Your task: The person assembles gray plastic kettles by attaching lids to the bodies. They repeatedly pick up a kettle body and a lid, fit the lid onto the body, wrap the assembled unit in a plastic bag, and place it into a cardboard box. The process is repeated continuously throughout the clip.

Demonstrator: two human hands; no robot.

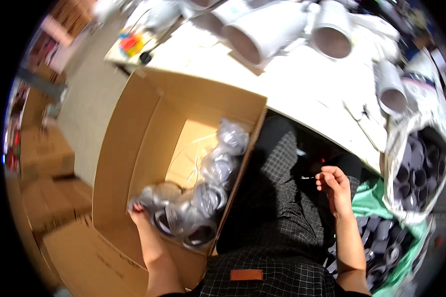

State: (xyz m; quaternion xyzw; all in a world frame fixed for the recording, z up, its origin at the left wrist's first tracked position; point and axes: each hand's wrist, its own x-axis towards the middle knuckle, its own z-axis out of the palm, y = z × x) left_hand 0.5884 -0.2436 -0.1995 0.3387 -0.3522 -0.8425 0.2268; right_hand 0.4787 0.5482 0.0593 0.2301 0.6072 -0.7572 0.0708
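A tall open cardboard box [129, 143] stands at my left side. Inside it, clear plastic bags [210, 195] with grey ring-shaped pipe fittings lie in a bent row along the right wall and near end. My left hand [139, 214] reaches into the box, its fingers closed at the left end of that row on a bagged pipe fitting [159, 195]; motion blurs the fingertips. Above my lap, apart from the box, my right hand [334, 185] is raised with curled fingers. Whether something small sits in its pinch is unclear.
A white table [312, 94] holds large grey pipes [272, 29] and a shorter pipe piece [392, 94]. To my right are a white sack [394, 198] and a green sack [369, 200] of grey fittings. Closed cartons [47, 151] line the left.
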